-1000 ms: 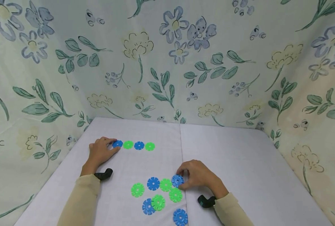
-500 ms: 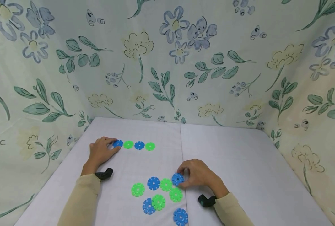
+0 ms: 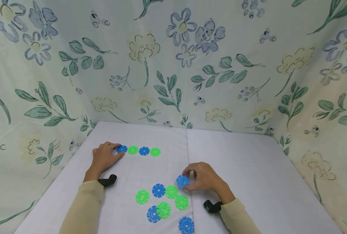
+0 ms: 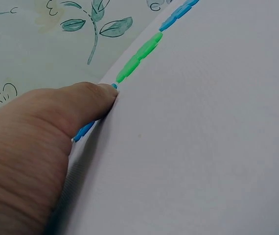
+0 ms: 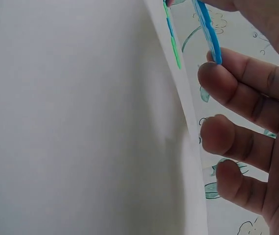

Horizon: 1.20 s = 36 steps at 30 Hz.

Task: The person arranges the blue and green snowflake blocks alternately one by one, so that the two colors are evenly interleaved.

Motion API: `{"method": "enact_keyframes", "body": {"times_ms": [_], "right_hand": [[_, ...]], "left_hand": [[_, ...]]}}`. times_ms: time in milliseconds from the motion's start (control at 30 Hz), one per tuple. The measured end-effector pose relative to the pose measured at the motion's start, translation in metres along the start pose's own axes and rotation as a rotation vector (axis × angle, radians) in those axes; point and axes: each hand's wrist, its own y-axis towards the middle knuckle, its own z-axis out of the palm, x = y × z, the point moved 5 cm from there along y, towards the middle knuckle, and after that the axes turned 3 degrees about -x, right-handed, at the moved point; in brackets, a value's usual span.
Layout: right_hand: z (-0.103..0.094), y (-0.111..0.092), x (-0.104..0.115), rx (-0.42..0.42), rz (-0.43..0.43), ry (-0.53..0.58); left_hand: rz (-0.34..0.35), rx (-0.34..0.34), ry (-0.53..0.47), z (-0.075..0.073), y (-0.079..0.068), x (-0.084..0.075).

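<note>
My right hand (image 3: 205, 177) pinches a blue notched plastic disc (image 3: 182, 181) between thumb and fingers. In the right wrist view this disc (image 5: 208, 32) is seen edge-on, raised off the cloth. At the far left, my left hand (image 3: 105, 156) has thumb and index finger on opposite edges of another blue disc (image 3: 122, 149) lying flat. That disc begins a row continuing with a green disc (image 3: 133, 149), a blue disc (image 3: 144, 151) and a green disc (image 3: 155, 151). In the left wrist view, the thumb (image 4: 93, 100) covers much of the held disc.
Nearer the front lies a loose group of green discs (image 3: 142, 197) and blue discs (image 3: 158, 190). One green disc (image 3: 163, 210) overlaps a blue disc (image 3: 153, 214), and a single blue disc (image 3: 186, 225) lies at the front. Floral fabric (image 3: 173, 97) walls in the white cloth (image 3: 234, 156).
My right hand has raised its blue disc from the loose group and shifted it slightly away from me. The left hand and the row have stayed in place.
</note>
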Motion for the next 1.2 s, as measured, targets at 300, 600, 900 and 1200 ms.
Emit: {"method": "enact_keyframes", "body": {"times_ms": [300,600,900,1200], "right_hand": [[-0.006,0.017,0.005,-0.147,-0.06,-0.03],[-0.015,0.037,0.004,-0.284,-0.142,-0.028],[-0.011,0.053,0.0,-0.342,-0.113,-0.047],[-0.01,0.073,-0.01,-0.364,-0.022,-0.027]], "left_hand": [[-0.001,-0.006,0.009,0.002,-0.004,0.006],[0.007,0.002,0.004,0.001,-0.005,0.005],[0.013,0.004,0.002,0.002,-0.005,0.004],[0.01,-0.001,0.003,0.0,-0.004,0.0]]}}
